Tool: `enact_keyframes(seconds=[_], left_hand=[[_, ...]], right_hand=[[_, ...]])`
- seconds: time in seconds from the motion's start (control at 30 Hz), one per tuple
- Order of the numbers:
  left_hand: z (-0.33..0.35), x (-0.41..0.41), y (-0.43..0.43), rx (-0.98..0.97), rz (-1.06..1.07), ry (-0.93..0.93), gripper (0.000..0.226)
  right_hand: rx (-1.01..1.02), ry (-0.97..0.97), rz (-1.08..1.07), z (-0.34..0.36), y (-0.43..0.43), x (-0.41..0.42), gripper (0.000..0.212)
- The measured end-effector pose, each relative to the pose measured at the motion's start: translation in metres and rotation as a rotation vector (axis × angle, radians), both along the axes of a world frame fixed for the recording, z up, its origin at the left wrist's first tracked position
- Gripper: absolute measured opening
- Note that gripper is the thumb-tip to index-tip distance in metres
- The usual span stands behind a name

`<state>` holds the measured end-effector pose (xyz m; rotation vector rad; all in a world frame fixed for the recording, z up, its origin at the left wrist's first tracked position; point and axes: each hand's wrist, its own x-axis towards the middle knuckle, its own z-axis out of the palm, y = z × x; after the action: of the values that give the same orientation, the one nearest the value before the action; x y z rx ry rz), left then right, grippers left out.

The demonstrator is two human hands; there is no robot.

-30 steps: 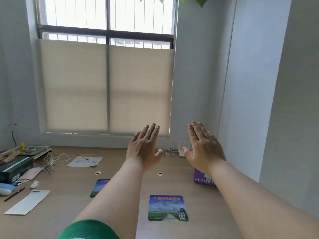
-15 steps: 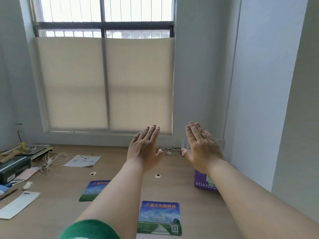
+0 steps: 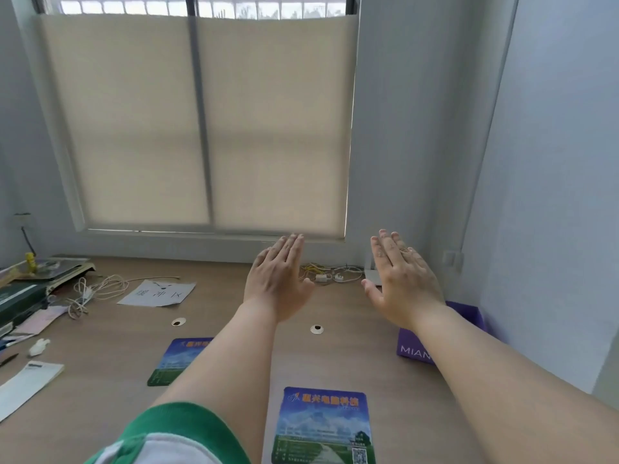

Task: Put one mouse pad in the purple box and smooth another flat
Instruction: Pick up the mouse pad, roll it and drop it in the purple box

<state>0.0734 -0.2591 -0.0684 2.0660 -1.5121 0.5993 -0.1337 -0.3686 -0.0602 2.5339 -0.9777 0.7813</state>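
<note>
Two printed mouse pads lie flat on the wooden table [image 3: 351, 363]. One mouse pad [image 3: 323, 426], blue and green with yellow lettering, sits near the front between my forearms. The second mouse pad [image 3: 176, 361] lies to its left, partly hidden by my left forearm. The purple box [image 3: 413, 348] stands at the right against the wall, mostly covered by my right arm. My left hand [image 3: 276, 279] and my right hand [image 3: 400, 279] are stretched forward above the table, palms down, fingers extended, holding nothing.
Two small round holes [image 3: 316, 328] mark the table top. A handwritten sheet [image 3: 157, 293], a coiled cable [image 3: 90, 291], books [image 3: 20, 296] and papers [image 3: 23, 383] crowd the left side. Wires and a white plug [image 3: 330, 274] lie under the window. A wall rises at the right.
The view has tilted down and moved nearer to the table, so the pads and box appear larger and lower. Both hands stay outstretched and empty, slightly further apart.
</note>
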Motion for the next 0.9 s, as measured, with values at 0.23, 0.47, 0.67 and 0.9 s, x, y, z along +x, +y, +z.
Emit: enact_keyframes(seconds=[0.23, 0.47, 0.67, 0.9], left_hand=[[-0.049, 0.083, -0.044, 0.051, -0.045, 0.076, 0.08], [-0.125, 0.133, -0.074, 0.204, -0.096, 0.113, 0.081], [-0.196, 0.134, -0.096, 0.359, -0.111, 0.206, 0.08], [-0.263, 0.113, -0.116, 0.463, 0.007, 0.403, 0.077]], right_hand=[[0.074, 0.073, -0.05, -0.049, -0.041, 0.076, 0.076], [0.189, 0.141, -0.094, -0.111, -0.07, 0.113, 0.073], [0.366, 0.184, -0.102, -0.177, -0.093, 0.109, 0.071], [0.547, 0.272, -0.082, -0.255, -0.128, 0.088, 0.067]])
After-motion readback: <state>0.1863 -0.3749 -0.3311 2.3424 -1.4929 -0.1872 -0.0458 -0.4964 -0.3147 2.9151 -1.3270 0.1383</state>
